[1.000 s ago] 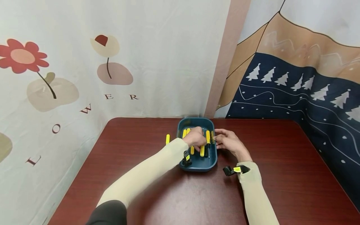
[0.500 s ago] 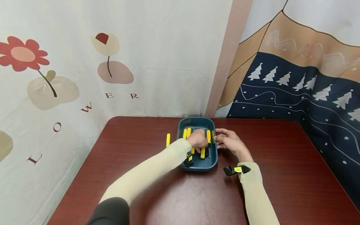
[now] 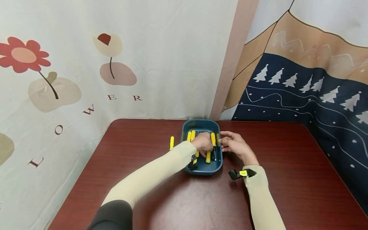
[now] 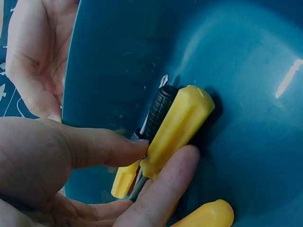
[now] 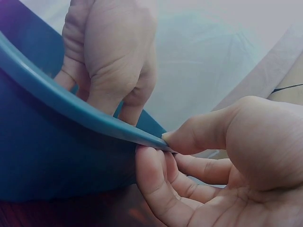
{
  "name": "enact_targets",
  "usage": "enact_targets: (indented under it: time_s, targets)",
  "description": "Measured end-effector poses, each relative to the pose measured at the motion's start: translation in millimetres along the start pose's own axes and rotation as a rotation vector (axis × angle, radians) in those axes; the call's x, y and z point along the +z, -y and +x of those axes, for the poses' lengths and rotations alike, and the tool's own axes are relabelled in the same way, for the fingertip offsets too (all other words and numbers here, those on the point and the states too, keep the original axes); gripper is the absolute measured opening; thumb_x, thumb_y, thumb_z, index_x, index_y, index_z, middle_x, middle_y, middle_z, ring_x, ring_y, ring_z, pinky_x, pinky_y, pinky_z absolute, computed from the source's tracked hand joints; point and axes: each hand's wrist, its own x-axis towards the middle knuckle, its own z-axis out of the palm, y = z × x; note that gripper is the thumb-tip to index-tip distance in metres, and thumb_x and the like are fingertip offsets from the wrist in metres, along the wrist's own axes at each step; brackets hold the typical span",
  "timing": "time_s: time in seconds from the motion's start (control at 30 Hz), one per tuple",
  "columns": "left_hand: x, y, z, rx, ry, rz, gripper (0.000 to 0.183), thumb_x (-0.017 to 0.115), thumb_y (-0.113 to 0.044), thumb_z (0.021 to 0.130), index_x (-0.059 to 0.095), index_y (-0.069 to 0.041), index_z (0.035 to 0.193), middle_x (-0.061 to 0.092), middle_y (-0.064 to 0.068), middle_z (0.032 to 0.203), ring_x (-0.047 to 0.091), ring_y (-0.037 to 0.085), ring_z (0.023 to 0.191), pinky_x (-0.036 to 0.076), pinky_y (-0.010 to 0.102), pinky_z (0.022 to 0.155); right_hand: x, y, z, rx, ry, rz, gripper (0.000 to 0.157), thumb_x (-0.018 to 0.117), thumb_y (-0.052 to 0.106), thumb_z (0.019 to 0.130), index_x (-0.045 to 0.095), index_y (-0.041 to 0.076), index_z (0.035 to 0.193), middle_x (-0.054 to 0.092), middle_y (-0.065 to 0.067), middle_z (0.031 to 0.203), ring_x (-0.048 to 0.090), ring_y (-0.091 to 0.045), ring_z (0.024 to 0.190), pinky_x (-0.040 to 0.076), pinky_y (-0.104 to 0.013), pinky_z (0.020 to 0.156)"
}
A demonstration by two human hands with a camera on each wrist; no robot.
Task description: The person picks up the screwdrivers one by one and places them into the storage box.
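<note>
A dark blue plastic bin [image 3: 202,172] holds several screwdrivers. My left hand [image 3: 203,142] reaches down into it. Between thumb and fingers it pinches a screwdriver with a fluted yellow handle [image 4: 182,125], near where handle meets shank. Close beside that handle lie a black ribbed handle [image 4: 158,111] and another yellow handle [image 4: 124,182]; a further rounded yellow handle [image 4: 210,215] shows at the bottom of the left wrist view. My right hand [image 3: 237,147] pinches the bin's right rim, thumb on top and fingers on the outer side. The left hand partly hides the bin's contents.
A yellow-handled item [image 3: 171,142] lies on the reddish-brown table [image 3: 138,137] just left of the bin, its lower part hidden behind the left sleeve. Printed curtains [image 3: 178,64] hang behind the table's far edge.
The yellow handle under my left hand has shifted slightly toward the near right, and the black handle beside it shows more. My right hand keeps its place on the rim.
</note>
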Motion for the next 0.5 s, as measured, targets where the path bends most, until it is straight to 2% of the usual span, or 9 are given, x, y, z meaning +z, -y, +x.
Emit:
enact_targets:
  time_s: [0.17,0.5]
  targets:
    - [0.0,0.9,-1.2,0.014,-0.001,-0.004,0.023,0.065,-0.005,0.085,0.055,0.001,0.104,0.057,0.016,0.088,0.068,0.03,0.069,0.059,0.039,0.061,0.0,0.1,0.8,0.008,-0.001,-0.001,0.05,0.055,0.011,0.092,0.04,0.006,0.14,0.058,-0.027,0.116,0.061,-0.016,0.074,0.058,-0.03,0.069]
    - [-2.6,1.9,-4.1,0.054,-0.003,0.01,0.02,0.067,-0.012,0.085,0.057,-0.001,0.098,0.059,0.015,0.087,0.068,0.03,0.071,0.059,0.038,0.059,-0.8,1.3,1.0,0.017,-0.006,0.003,0.05,0.055,0.01,0.092,0.041,0.008,0.139,0.057,-0.027,0.117,0.06,-0.015,0.074,0.058,-0.03,0.068]
